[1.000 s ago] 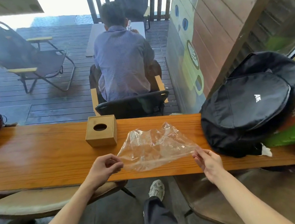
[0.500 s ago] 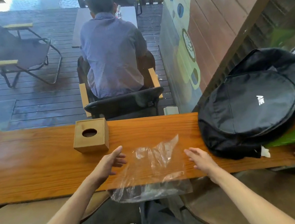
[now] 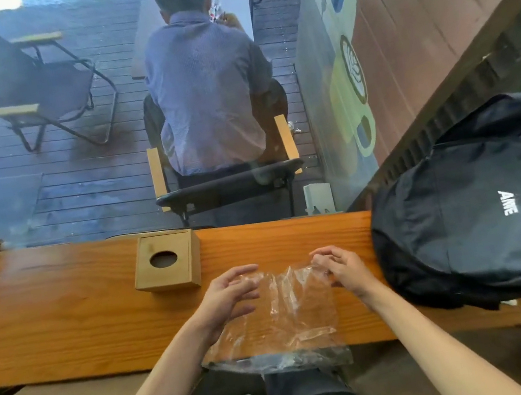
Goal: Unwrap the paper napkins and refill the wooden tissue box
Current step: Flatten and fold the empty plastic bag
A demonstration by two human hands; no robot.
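Both hands, left (image 3: 226,295) and right (image 3: 343,269), curl their grip onto the far end of the empty clear wrapper (image 3: 283,315) at the surface's near edge (no napkins visible). Next, probably bunching it aside; wooden tissue box (image 3: 167,261) stands near the far edge.

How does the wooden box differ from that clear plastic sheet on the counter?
The wooden tissue box is a rigid, opaque cube; the plastic wrapper is limp, crinkled and see-through. The box stands untouched and wholly on the counter; the wrapper hangs over the near edge, with the left hand and right hand at its far end. Both rest on the counter.
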